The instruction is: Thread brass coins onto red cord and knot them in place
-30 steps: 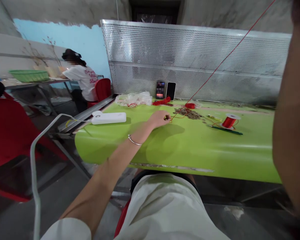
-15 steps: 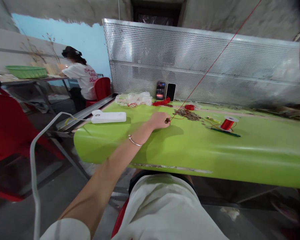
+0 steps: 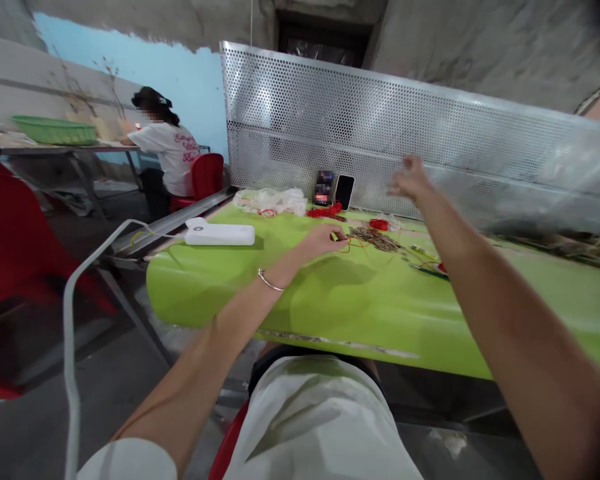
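My left hand (image 3: 325, 239) rests on the green table (image 3: 330, 300), its fingers pinched on a red thread (image 3: 353, 243) that lies slack in loops beside it. Just to the right of that hand lies a pile of small brownish metal pieces (image 3: 377, 238). My right hand (image 3: 410, 180) is raised in the air above the table's far side. It is blurred by motion, and I see no thread in it. My right forearm hides most of a red thread spool (image 3: 441, 267).
A white power bank (image 3: 220, 233) with a white cable (image 3: 73, 313) lies at the table's left. Two phones (image 3: 333, 189) lean on a perforated metal panel (image 3: 405, 127), near a plastic bag (image 3: 270, 199) and red cord bundles (image 3: 325, 212). A seated person (image 3: 167, 160) works at another table.
The thread was stretched taut up and to the right out of view; now it lies slack by my left hand. My right hand has come down into view.
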### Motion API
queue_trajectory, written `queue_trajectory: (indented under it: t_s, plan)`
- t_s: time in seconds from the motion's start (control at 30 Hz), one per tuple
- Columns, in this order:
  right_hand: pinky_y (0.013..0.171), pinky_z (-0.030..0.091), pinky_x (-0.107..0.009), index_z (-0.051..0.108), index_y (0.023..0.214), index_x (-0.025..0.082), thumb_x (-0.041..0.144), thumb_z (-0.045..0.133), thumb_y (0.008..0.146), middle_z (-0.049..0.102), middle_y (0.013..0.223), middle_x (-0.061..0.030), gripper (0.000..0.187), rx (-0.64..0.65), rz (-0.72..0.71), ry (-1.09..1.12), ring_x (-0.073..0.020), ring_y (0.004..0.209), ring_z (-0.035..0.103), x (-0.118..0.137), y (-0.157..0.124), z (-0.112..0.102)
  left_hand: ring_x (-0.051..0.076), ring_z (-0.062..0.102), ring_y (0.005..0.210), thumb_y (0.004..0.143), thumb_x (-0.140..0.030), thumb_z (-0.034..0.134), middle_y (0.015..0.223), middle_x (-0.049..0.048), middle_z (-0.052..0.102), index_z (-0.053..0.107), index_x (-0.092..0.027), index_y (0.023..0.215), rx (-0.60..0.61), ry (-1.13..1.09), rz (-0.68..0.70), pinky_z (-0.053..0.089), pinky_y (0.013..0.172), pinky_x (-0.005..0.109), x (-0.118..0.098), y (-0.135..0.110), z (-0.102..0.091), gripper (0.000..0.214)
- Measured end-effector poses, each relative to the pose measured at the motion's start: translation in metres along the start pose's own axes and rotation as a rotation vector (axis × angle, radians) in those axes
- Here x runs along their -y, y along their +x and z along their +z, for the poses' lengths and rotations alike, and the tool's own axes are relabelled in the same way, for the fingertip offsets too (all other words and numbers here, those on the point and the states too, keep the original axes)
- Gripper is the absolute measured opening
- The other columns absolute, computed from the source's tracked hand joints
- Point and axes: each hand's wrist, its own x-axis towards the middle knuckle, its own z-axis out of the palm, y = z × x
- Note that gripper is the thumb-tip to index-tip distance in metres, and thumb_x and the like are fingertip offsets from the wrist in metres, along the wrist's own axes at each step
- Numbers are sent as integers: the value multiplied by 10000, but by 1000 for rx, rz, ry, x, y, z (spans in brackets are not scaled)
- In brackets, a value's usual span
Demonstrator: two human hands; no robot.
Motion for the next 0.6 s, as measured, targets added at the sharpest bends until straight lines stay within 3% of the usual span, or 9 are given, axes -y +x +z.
queue_trajectory:
  t_s: [0.1, 0.13, 0.23, 0.3, 0.43, 0.6]
  plan:
    - [575, 545, -327, 523, 1031, 198, 259, 594, 812, 556, 1189, -120, 238, -45, 188, 78, -169, 733, 669, -27, -67, 26, 100, 564, 595, 774, -240, 627, 688, 12, 629, 623, -138, 721, -38, -175, -92, 431, 603, 243, 4, 4, -1, 115]
    - [566, 542, -319, 545, 1012, 204, 297, 565, 832, 593, 1112, -99, 204, -65, 186, 88, -164, 704, 663, -29, -89, 29, 96, 565, 581, 776, -219, 619, 668, 7, 616, 612, -136, 709, -51, -223, -135, 434, 592, 239, 4, 5, -1, 108]
    - [625, 541, -320, 603, 863, 198, 414, 532, 844, 649, 801, -56, 228, 47, 72, 53, -164, 665, 635, -22, -147, 33, 80, 561, 540, 799, -167, 582, 625, -5, 578, 584, -131, 684, -84, -350, -245, 446, 571, 227, 3, 6, -3, 120]
    - [667, 534, -340, 632, 863, 200, 461, 565, 820, 674, 816, -68, 273, 61, 34, -18, -183, 697, 637, -13, -174, 37, 69, 557, 522, 813, -155, 576, 618, -10, 570, 576, -130, 679, -83, -413, -296, 454, 568, 220, -1, 6, -4, 136]
    - [733, 519, -371, 670, 927, 190, 489, 600, 796, 701, 944, -97, 334, 115, 4, -120, -205, 735, 645, -2, -193, 49, 59, 562, 537, 821, -166, 598, 610, -21, 565, 567, -133, 676, -51, -475, -338, 460, 575, 199, -4, 4, -6, 152]
    - [753, 506, -368, 669, 790, 192, 474, 544, 819, 703, 797, -80, 309, 158, 12, -136, -221, 736, 653, 1, -189, 54, 58, 559, 586, 816, -186, 618, 639, -17, 579, 580, -139, 693, -32, -547, -294, 478, 623, 208, 1, 5, -3, 137]
